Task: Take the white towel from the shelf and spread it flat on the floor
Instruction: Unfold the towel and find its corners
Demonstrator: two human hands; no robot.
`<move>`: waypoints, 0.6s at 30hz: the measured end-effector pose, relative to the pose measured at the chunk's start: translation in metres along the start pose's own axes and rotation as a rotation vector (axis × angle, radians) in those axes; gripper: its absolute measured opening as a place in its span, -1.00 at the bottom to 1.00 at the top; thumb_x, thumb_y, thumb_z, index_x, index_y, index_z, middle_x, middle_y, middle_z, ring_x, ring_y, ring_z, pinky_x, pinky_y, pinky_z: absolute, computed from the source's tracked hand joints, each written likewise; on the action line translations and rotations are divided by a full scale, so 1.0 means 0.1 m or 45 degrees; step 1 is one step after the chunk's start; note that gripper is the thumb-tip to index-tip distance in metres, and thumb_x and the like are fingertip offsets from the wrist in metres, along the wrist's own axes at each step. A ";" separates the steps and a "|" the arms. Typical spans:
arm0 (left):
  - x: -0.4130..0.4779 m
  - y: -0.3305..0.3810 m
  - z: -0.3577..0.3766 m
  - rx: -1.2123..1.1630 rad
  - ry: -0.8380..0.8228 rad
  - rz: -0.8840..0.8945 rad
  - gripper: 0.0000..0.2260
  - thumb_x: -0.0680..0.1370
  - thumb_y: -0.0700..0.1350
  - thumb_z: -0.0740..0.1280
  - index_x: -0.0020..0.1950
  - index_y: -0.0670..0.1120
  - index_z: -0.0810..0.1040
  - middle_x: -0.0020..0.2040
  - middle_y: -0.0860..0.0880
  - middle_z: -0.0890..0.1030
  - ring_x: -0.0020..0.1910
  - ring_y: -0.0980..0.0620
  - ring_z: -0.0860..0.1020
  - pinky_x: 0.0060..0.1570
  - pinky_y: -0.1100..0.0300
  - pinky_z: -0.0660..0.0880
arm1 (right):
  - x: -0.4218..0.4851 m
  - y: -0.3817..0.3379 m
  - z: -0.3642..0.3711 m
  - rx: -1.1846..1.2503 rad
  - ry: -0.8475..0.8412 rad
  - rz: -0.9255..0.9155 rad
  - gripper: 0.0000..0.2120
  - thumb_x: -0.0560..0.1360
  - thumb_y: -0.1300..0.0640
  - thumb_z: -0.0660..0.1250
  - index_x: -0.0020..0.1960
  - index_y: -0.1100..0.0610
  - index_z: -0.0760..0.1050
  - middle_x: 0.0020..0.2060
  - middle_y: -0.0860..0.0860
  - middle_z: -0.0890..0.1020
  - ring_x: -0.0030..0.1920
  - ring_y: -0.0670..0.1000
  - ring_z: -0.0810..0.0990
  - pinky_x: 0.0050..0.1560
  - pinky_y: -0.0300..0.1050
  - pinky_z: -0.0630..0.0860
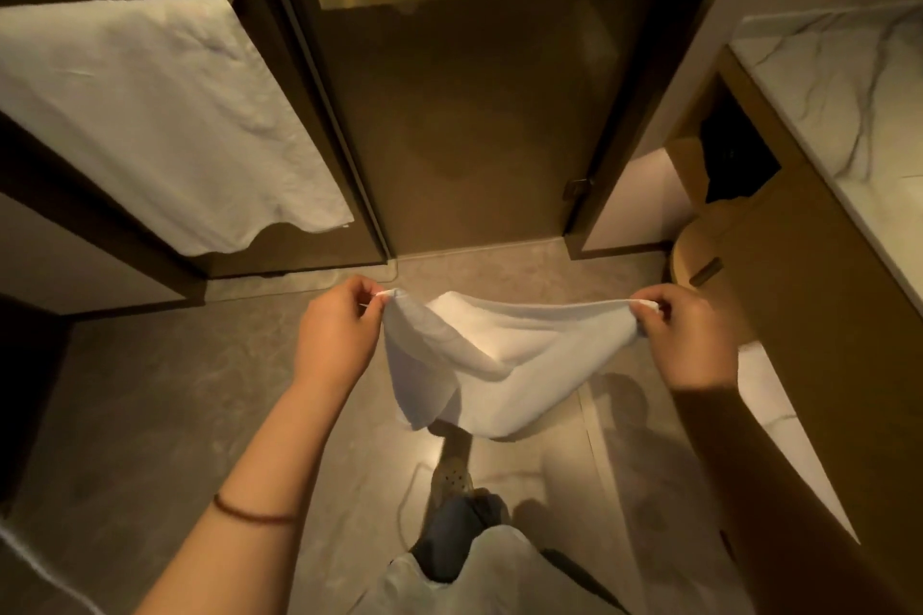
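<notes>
- White towel (492, 365) hangs sagging in the air above the tiled floor (175, 415), stretched between both hands.
- Left hand (337, 332) pinches one top corner.
- Right hand (692, 340) pinches the other corner.

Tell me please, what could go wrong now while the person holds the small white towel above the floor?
The small white terry towel hangs from two corners only, pinched by the left hand and right hand; its middle sags and one flap is folded over, so it may land creased rather than flat. The person's perforated shoe is directly beneath and may be partly covered. The round wooden bin nearby narrows the floor space.
</notes>
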State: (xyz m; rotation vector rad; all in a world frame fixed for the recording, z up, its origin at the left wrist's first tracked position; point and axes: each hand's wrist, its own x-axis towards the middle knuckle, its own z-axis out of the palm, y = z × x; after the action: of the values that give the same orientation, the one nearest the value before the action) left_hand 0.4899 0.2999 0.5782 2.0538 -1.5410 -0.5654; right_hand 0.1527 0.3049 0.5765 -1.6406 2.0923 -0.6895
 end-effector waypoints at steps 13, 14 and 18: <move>1.07 0.10 0.33 0.099 -0.033 -0.046 -0.83 0.55 -0.07 0.29 0.05 -0.04 0.64 -0.13 -0.01 0.67 -0.20 0.04 0.57 -0.23 0.19 0.44 | 1.14 -0.09 0.31 0.008 -0.119 -0.143 -0.81 0.52 0.20 0.25 0.05 0.12 0.61 -0.09 0.02 0.63 -0.13 -0.05 0.51 -0.11 -0.26 0.35; 1.12 0.12 0.37 0.106 -0.025 -0.074 -0.84 0.55 -0.07 0.29 0.04 -0.03 0.64 -0.14 0.00 0.67 -0.22 0.06 0.56 -0.23 0.20 0.43 | 1.23 -0.07 0.32 0.030 -0.142 -0.157 -0.81 0.53 0.20 0.25 0.06 0.12 0.60 -0.08 0.02 0.63 -0.12 -0.04 0.52 -0.09 -0.25 0.36; 1.30 0.25 0.56 0.119 0.023 -0.190 -0.86 0.55 -0.06 0.29 0.02 0.00 0.62 -0.12 0.00 0.65 -0.21 0.07 0.55 -0.20 0.19 0.45 | 1.65 0.05 0.35 0.082 -0.248 -0.189 -0.81 0.54 0.19 0.24 0.08 0.13 0.58 -0.04 0.06 0.62 -0.03 0.06 0.57 -0.03 -0.20 0.39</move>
State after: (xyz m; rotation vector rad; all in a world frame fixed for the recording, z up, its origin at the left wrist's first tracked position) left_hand 0.4730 0.1609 0.5465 2.2523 -1.4370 -0.5375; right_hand 0.1302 0.1405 0.5445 -1.7643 1.8093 -0.6096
